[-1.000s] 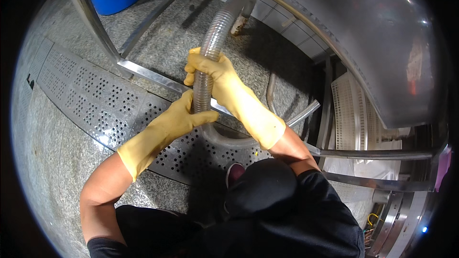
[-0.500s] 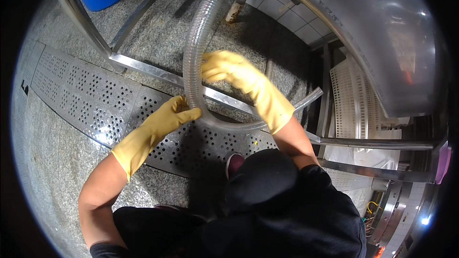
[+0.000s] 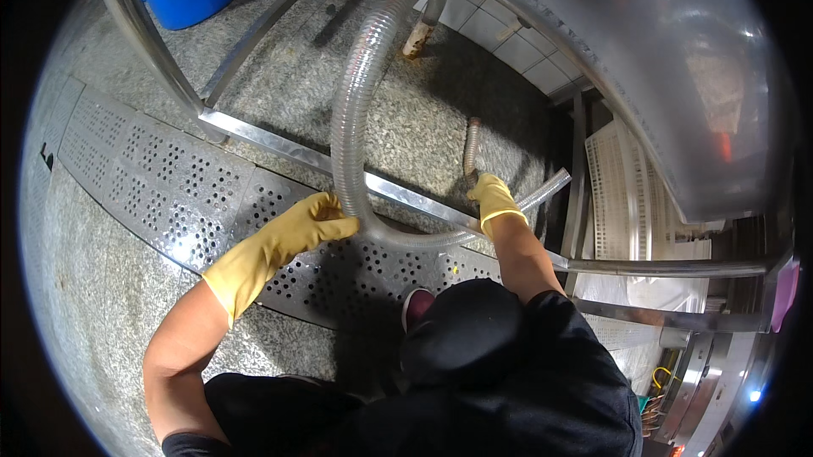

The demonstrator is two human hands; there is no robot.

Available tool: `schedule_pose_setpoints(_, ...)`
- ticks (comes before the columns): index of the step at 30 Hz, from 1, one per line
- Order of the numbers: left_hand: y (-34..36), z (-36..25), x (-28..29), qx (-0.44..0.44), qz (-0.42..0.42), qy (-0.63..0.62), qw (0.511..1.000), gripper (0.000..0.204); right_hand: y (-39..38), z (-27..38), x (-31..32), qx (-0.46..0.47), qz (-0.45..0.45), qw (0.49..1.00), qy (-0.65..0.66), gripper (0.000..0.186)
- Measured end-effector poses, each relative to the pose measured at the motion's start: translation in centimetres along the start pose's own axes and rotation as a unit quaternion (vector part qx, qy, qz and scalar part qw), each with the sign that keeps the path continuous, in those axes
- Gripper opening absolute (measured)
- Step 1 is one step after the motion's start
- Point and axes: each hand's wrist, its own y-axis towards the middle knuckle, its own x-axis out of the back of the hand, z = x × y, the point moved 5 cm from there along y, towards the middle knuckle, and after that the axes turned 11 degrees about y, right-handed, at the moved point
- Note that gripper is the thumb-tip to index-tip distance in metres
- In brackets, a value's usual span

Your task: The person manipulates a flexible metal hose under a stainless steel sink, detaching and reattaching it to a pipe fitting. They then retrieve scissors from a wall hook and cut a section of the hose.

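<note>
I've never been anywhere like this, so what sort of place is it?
Probably a commercial kitchen or wash area, judging by the holed metal floor cover, the white wall tiles and the large metal fixture.

Hose [image 3: 349,114] glossy ribbed plastic; crossbar [image 3: 271,142] smooth, shiny metal.

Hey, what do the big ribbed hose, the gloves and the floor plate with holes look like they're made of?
Big ribbed hose: probably flexible plastic, glossy; it's translucent and curves smoothly. Gloves: likely rubber or latex, fairly matte; yellow, with soft wrinkles. Floor plate: apparently metal, perhaps steel, with a dull sheen; it's grey, perforated and catches a bright glare.
</note>
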Motion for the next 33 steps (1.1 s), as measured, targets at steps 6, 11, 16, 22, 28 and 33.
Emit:
schedule_pose_setpoints(6, -0.1, -0.2, 0.2, -0.011, -0.023, -0.004, 1.0, 0.053, -2.1, 4.0, 0.6, 0.16, -0.064, 0.983, -0.059, 0.052)
schedule_pose_setpoints(11, 1.0, 1.3, 0.5, -0.04, -0.001, -0.021, 0.999, 0.051, -4.8, 11.6, 1.6, 0.35, -0.229, 0.897, -0.145, 0.044)
schedule_pose_setpoints(16, 0.9, 2.1, 0.7, -0.039, 0.007, -0.012, 0.999, 0.054, -6.5, 16.1, 1.0, 0.382, -0.221, 0.896, -0.051, 0.051)
schedule_pose_setpoints(22, 1.0, 4.9, 3.2, 0.028, -0.048, 0.003, 0.998, 0.034, -5.9, 15.9, 1.1, 0.377, -0.176, 0.906, 0.08, 0.018)
schedule_pose_setpoints(28, 0.7, 6.6, 7.0, 0.028, -0.088, -0.017, 0.996, 0.02, -9.3, 18.9, 1.8, 0.275, 0.033, 0.87, 0.409, 0.025)
schedule_pose_setpoints(33, 0.5, 3.6, 7.4, 0.032, -0.087, 0.009, 0.996, 0.022, -11.9, 20.5, 4.6, 0.428, 0.092, 0.703, 0.56, 0.009)
